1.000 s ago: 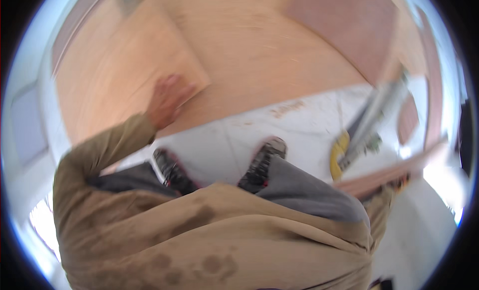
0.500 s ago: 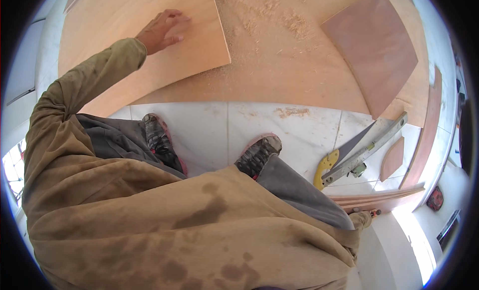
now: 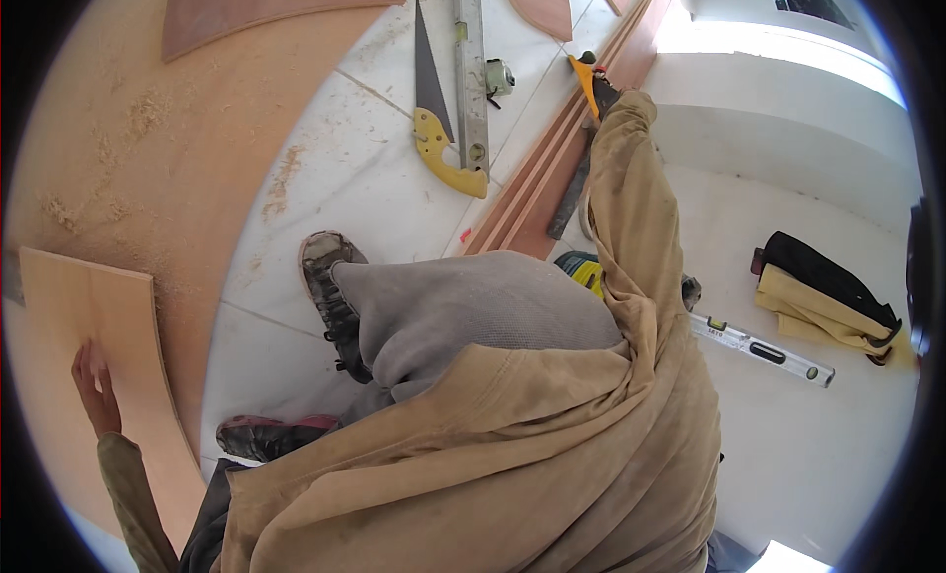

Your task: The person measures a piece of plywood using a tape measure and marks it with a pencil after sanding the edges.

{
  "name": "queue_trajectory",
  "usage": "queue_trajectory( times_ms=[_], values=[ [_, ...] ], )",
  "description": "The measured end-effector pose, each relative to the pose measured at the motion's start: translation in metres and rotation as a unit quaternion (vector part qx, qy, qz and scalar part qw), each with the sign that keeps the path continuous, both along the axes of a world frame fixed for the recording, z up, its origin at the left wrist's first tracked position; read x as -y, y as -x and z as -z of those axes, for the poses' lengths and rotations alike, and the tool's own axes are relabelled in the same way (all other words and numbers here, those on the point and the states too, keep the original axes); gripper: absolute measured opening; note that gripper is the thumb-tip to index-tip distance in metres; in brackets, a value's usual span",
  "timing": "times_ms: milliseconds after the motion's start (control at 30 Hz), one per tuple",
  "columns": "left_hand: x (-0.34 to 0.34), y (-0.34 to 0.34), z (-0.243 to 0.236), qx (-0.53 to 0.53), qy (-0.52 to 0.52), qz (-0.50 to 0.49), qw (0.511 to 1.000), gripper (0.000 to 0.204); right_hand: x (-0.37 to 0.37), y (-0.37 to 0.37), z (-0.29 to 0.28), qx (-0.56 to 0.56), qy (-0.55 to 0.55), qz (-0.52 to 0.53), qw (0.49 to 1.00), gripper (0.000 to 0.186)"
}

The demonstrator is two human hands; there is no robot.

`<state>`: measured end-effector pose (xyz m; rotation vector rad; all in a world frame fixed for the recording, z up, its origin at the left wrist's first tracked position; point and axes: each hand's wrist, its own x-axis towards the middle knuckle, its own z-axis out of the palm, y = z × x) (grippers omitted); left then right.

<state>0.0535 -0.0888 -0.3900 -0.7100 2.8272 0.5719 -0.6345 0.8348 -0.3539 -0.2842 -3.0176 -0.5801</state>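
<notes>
Pale, grey-veined floor tiles (image 3: 281,351) carry patches of sawdust, with a broad plywood sheet (image 3: 227,159) spread over the left side. Nearest, the left hand (image 3: 99,404) rests on a light brown panel (image 3: 118,317) that lies over the sheet; its fingers (image 3: 89,364) are stretched out and slightly parted, gripping nothing. The panel's long edge runs away from the body, facing the shoes (image 3: 330,277). Farther off, a stack of reddish boards (image 3: 537,194) slants up to the right. Near its far part is the right hand (image 3: 604,95), small and partly hidden by the cuff; I cannot tell how far its fingers are closed or whether they have hold of anything. An orange tool (image 3: 584,83) sits right by them, on their left, its long axis leaning away and a little left; the right hand is much nearer to it than the left. Left of the boards, a yellow-handled handsaw (image 3: 434,144) and a metal level (image 3: 471,80) lie nearly parallel, both pointing away.
</notes>
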Motion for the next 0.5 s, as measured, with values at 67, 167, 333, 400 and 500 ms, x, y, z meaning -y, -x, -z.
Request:
queue_trajectory(
  times_ms=[67, 167, 333, 400, 500],
  values=[
    [-0.005, 0.002, -0.009, -0.005, -0.026, -0.024, 0.999, 0.043, -0.006, 0.009, 0.014, 0.053, 0.081, 0.089, 0.991, 0.023],
    [-0.001, 0.007, -0.017, 0.030, -0.053, -0.065, 0.996, 0.043, -0.004, 0.029, 0.024, 0.098, 0.180, 0.172, 0.964, 0.020],
    [0.006, -0.002, -0.011, 0.001, -0.099, -0.103, 0.990, 0.042, 0.012, 0.044, 0.010, 0.080, 0.289, 0.251, 0.920, 0.018],
    [0.010, -0.010, -0.020, 0.000, -0.103, -0.126, 0.987, 0.041, 0.033, 0.039, 0.009, 0.045, 0.326, 0.265, 0.906, 0.018],
    [0.025, -0.016, -0.020, -0.003, -0.094, -0.088, 0.992, 0.040, 0.052, 0.031, -0.008, -0.034, 0.426, 0.293, 0.856, 0.019]
  ],
)
